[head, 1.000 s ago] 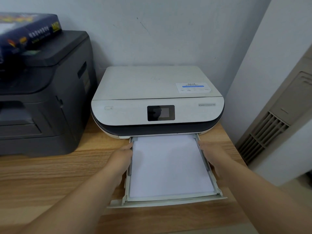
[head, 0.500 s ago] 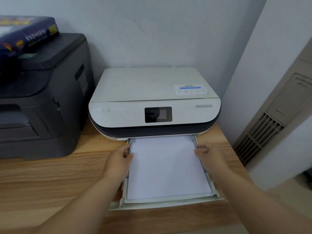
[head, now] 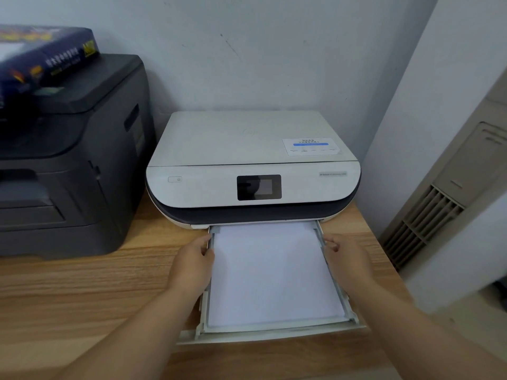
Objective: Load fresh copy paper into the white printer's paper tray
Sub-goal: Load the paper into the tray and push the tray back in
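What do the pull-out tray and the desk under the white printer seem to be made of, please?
Paper tray: seemingly matte off-white moulded plastic, given its thin rails. Desk: light wood-grain top, streaked; possibly laminate, not solid wood.

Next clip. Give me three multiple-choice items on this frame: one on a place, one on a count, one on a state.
1. Where does the blue paper ream lie?
A. On the dark printer
B. On the wooden table
C. On the floor

2. How many printers are in view?
A. One
B. Two
C. Three

3. The paper tray of the white printer is:
A. Pulled out, holding paper
B. Pushed fully in
C. Pulled out, empty

Answers: 1 A, the ream rests atop the dark printer; 2 B, one dark, one white; 3 A, the tray juts out with white sheets inside, the left hand and right hand gripping its sides.
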